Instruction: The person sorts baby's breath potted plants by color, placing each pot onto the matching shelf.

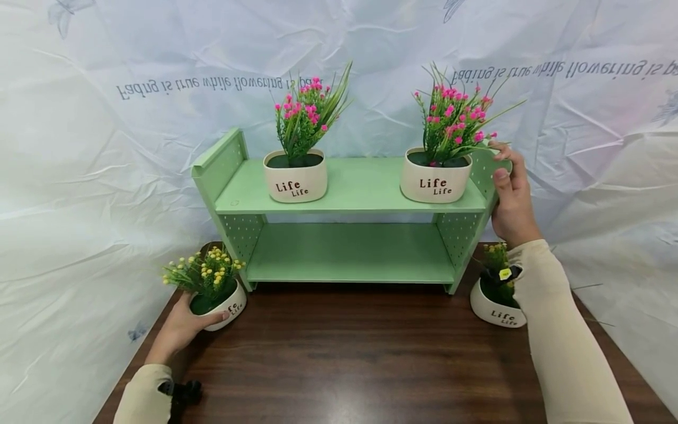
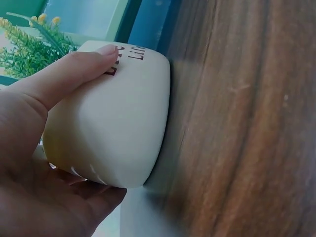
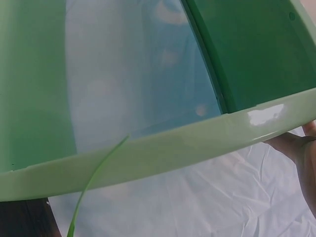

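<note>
While standing on the dark wooden table (image 1: 371, 353) against the white printed backdrop (image 1: 79, 147), carries two pink-flowered pots on its upper board: the green two-tier shelf (image 1: 349, 188). Left one (image 1: 295, 175) near the left side panel, right one (image 1: 435, 175) just beside the right panel. Gripped at the top of that right panel by the right hand (image 1: 509, 197), fingers curled over the rim, thumb on the inner face; in the right wrist view only a fingertip edge (image 3: 301, 148) behind the glossy green rim (image 3: 163, 153).

Down on the table, left of the shelf's foot: yellow-flowered pot (image 1: 214, 291), tilted, held by the left hand (image 1: 177, 330). Thumb (image 2: 74, 74) pressed across the "Life" lettering, fingers cupped beneath the cream pot (image 2: 118, 118), its base edge touching the tabletop.

Partly hidden behind the right sleeve (image 1: 561, 341): another white "Life" pot (image 1: 495, 309), beside the shelf's right foot.
</note>
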Motion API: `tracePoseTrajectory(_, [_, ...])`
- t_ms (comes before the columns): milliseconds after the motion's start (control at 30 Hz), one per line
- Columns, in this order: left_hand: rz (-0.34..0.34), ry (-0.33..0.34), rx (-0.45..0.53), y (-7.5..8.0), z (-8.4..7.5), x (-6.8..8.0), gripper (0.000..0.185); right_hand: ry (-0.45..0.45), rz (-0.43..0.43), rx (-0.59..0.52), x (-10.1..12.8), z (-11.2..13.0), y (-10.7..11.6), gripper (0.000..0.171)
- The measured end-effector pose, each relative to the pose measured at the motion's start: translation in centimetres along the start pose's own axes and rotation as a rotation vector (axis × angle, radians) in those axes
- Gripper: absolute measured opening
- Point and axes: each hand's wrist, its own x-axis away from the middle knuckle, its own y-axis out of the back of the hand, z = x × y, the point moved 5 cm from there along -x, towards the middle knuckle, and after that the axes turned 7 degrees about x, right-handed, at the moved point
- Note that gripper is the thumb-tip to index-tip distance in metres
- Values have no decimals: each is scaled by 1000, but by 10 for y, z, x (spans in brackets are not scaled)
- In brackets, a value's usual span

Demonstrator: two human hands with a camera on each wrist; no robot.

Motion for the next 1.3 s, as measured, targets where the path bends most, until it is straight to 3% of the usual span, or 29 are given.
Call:
tracePoseTrajectory(233, [40,-3,-24,3,1,-1,132,4,-5,45,-2,-1,3,42])
tracePoseTrajectory(500, [82,-56,-54,7,-1,-1,127,-20,-1,51,1,1,2,35])
tracePoseTrajectory(733, [89,-28,-100,9,1,0,129,-10,-1,46,0,0,2,37])
tracePoseTrajectory(1033, [25,-97,49,9,4,6,125,-18,-3,57,3,2,1,37])
tracePoseTrajectory(1300, [18,-147,59,14,5,7,115,-20,4,69,0,3,0,39])
